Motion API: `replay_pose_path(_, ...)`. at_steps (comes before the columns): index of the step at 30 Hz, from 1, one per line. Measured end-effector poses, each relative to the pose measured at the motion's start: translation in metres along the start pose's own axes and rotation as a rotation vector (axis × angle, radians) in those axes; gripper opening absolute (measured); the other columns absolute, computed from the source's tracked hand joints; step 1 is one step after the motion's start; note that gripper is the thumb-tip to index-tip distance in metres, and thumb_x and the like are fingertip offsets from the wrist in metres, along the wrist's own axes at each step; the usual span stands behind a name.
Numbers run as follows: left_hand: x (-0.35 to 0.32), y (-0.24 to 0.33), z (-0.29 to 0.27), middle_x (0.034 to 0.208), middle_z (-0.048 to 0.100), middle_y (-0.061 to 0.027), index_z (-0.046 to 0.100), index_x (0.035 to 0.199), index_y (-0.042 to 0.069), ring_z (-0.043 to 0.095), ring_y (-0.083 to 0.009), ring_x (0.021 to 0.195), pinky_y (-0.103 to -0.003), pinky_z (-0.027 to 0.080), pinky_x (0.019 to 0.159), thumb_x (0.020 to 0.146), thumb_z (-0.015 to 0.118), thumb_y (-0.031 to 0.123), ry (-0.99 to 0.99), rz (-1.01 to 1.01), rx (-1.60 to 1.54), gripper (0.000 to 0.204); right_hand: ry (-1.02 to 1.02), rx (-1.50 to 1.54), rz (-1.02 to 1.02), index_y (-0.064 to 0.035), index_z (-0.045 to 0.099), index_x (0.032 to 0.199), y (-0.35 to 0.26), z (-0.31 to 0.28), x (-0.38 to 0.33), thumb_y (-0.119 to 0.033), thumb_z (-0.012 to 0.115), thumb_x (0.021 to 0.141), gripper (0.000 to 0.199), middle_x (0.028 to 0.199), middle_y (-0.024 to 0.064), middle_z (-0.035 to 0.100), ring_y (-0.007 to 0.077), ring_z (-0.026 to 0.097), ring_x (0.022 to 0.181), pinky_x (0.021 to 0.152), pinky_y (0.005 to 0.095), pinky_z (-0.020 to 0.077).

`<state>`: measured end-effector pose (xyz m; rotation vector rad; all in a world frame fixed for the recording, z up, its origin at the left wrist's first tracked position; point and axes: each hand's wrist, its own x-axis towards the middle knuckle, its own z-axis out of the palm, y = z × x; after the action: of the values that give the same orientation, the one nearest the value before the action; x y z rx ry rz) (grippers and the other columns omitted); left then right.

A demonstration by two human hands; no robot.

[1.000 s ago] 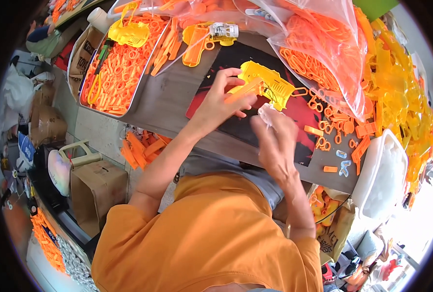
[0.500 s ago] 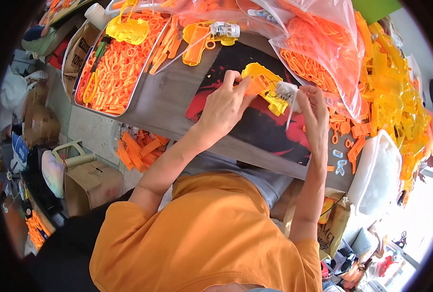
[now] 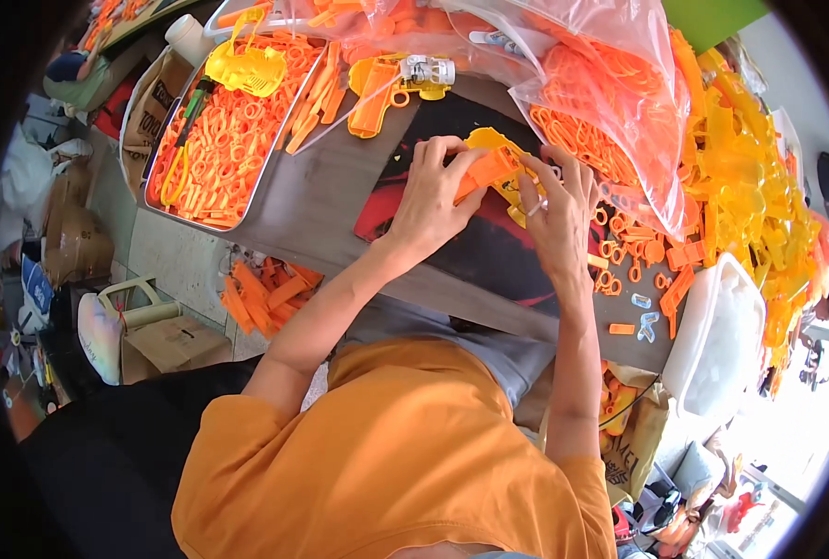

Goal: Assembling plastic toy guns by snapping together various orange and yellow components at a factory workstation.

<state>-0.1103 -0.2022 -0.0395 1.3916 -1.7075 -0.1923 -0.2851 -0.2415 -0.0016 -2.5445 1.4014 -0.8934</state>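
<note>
Over the dark mat, my left hand [image 3: 436,194] grips an orange rectangular toy part [image 3: 491,171] between thumb and fingers. A yellow toy-gun shell half [image 3: 485,139] lies behind and under it, partly covered by both hands. My right hand [image 3: 562,197] is closed at the orange part's right end, its fingertips by dark thin wires. A small white rod end [image 3: 538,207] pokes out by its thumb; what else those fingers hold is hidden. Farther back left lies an assembled yellow and orange toy gun [image 3: 373,96] with a clear front and a thin white stick.
A metal tray [image 3: 245,222] of small orange parts stands at left, a yellow shell on top. Clear bags [image 3: 610,102] of orange parts fill the back right, beside heaped yellow shells [image 3: 727,168]. Loose orange parts and a white bin [image 3: 717,326] lie right, the table's front edge near me.
My right hand has moved left toward my left hand and the orange part. The white and clear wired piece it held is now mostly hidden. The orange part is lifted and tilted.
</note>
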Motion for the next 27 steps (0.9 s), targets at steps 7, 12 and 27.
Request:
replay_pose_path(7, 0.001, 0.001, 0.003, 0.108, 0.055, -0.0121, 0.055, 0.12, 0.003, 0.049, -0.0333, 0.102, -0.042, 0.044, 0.091, 0.073, 0.072, -0.002, -0.009, -0.01, -0.094, 0.049, 0.019, 0.115, 0.111, -0.0064, 0.069, 0.108, 0.009, 0.017, -0.002, -0.015, 0.062, 0.09, 0.021, 0.124, 0.0126, 0.055, 0.0298, 0.049, 0.115, 0.1, 0.0425, 0.0353)
replay_pose_path(12, 0.0, 0.0, 0.003, 0.111, 0.058, -0.012, 0.057, 0.119, 0.003, 0.051, -0.0324, 0.104, -0.041, 0.043, 0.093, 0.076, 0.071, 0.002, -0.018, -0.046, -0.101, 0.045, -0.09, 0.205, 0.167, -0.0036, 0.069, 0.108, 0.013, 0.016, 0.004, -0.011, 0.059, 0.09, 0.022, 0.124, 0.0138, 0.054, 0.0302, 0.047, 0.116, 0.1, 0.0408, 0.0366)
replay_pose_path(27, 0.001, -0.008, -0.003, 0.112, 0.058, -0.0117, 0.057, 0.12, 0.005, 0.051, -0.0322, 0.103, -0.041, 0.042, 0.093, 0.079, 0.068, 0.002, -0.051, -0.064, -0.22, 0.043, -0.184, 0.507, 0.21, 0.0008, 0.061, 0.119, 0.012, -0.009, 0.0, -0.012, 0.046, 0.099, 0.028, 0.124, 0.0125, 0.055, 0.0232, 0.053, 0.115, 0.099, 0.0334, 0.0405)
